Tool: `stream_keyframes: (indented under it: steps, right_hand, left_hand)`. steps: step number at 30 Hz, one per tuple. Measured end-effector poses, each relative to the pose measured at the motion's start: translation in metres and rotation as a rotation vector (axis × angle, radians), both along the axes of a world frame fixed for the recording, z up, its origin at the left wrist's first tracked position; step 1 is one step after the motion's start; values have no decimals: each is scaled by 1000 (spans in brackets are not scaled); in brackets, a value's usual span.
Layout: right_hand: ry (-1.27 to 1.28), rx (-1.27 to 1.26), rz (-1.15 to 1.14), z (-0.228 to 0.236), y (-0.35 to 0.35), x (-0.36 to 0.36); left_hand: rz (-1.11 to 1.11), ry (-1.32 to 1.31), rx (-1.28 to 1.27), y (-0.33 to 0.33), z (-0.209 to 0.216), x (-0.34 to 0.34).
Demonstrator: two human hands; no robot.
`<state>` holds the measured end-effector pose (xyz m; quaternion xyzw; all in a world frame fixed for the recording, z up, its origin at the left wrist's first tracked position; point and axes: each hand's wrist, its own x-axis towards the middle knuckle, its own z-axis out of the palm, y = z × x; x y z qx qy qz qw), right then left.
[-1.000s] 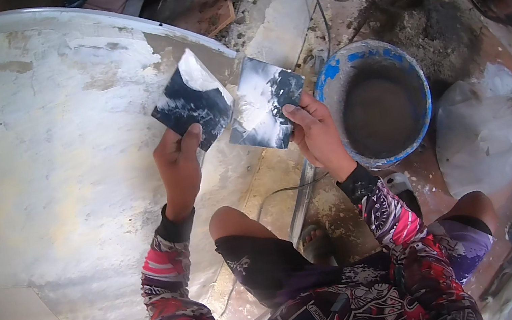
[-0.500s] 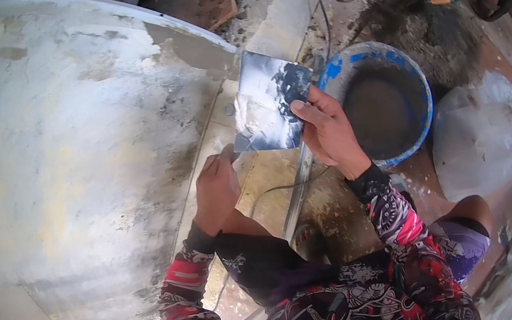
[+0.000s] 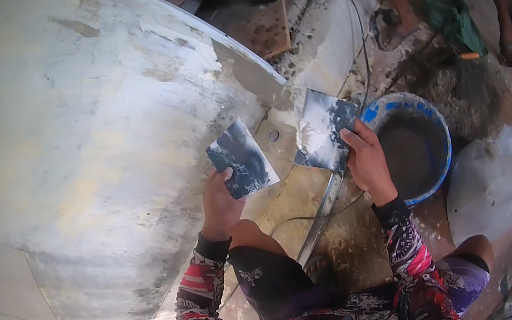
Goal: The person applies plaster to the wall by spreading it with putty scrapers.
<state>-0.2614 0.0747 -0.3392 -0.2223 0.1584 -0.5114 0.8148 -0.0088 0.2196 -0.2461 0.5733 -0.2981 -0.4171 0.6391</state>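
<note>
At centre, the left hand (image 3: 220, 207) closes, thumb on top, on a dark blade (image 3: 242, 151); just right, the right hand (image 3: 369, 167) likewise clasps a paler blade (image 3: 325, 126). Keeping both faces level should stop the white paste (image 3: 313, 128) slipping.

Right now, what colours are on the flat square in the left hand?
The flat square is dark grey with whitish smears, clearest in the head view.
</note>
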Motion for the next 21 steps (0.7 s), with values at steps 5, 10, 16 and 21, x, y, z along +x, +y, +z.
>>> stream_keyframes:
  steps: [5, 10, 16, 21]
  right_hand:
    - [-22, 38, -36, -5, -5, -3]
    - [9, 13, -39, -2, -3, -4]
    - [-6, 21, 17, -13, 1, 6]
    - [12, -28, -25, -15, 1, 4]
  left_hand:
    - [-77, -109, -27, -31, 71, -15]
    - [-291, -2575, -274, -110, 195, -18]
    - [-357, -3080, -70, -181, 220, 24]
    - [-398, -3204, -65, -207, 213, 27]
